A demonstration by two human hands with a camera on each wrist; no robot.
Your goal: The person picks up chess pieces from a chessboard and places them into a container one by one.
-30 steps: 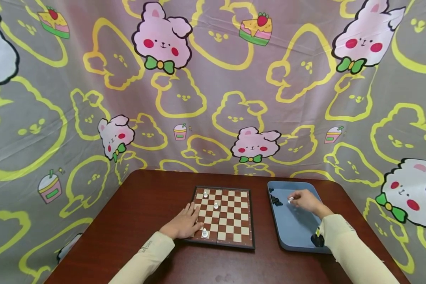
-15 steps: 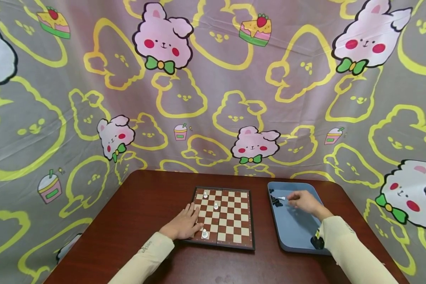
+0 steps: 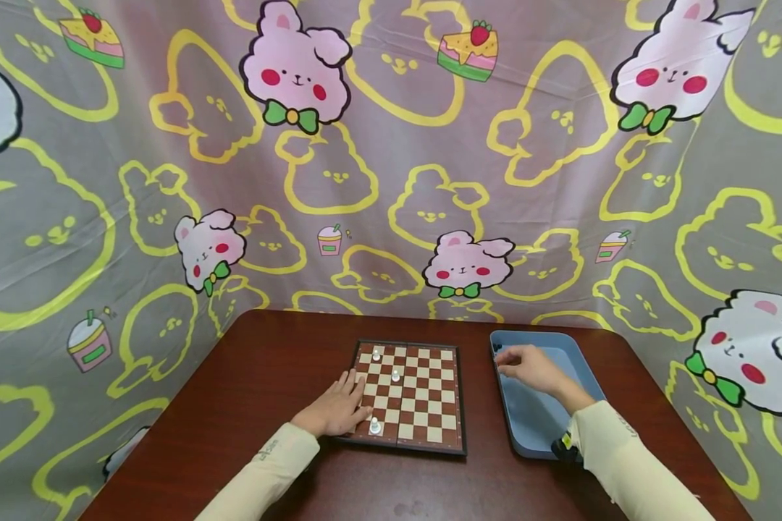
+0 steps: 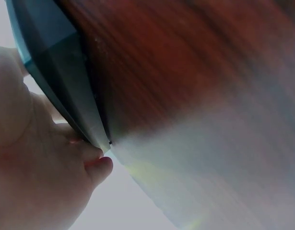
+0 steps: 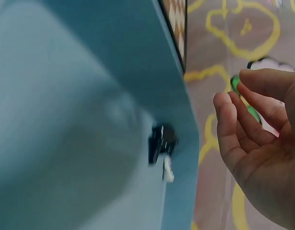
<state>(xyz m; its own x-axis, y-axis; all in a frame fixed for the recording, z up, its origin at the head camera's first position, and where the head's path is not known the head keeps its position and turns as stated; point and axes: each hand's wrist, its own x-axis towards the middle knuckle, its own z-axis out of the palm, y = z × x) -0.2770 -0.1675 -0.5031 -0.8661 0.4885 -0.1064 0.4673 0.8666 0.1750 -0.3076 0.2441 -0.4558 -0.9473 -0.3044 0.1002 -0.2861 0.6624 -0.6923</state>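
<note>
My left hand [image 3: 335, 407] lies flat with spread fingers over the left edge of a brown-and-cream chessboard [image 3: 430, 398]. In the left wrist view its fingers [image 4: 92, 160] reach along the board's dark side [image 4: 65, 81]. Three white chess pieces stand on the board: one at the far left [image 3: 376, 355], another nearer the middle [image 3: 395, 375], a third near the thumb [image 3: 374, 426]. Over the left side of a blue tray [image 3: 534, 423] hovers my right hand [image 3: 533, 370], fingers bent, nothing between them. A white chess piece [image 5: 168, 169] lies in the tray beside black pieces [image 5: 161, 141].
Board and tray rest on a dark reddish-brown table [image 3: 267, 362], with a strip of bare table between them. A black object with a yellow mark [image 3: 565, 445] is at the right wrist. Behind stands a rabbit-patterned cloth [image 3: 365, 181].
My right hand let go of a white chess piece, which came down by the black pieces in the tray. That hand then moved left over them. The left hand stayed on the board.
</note>
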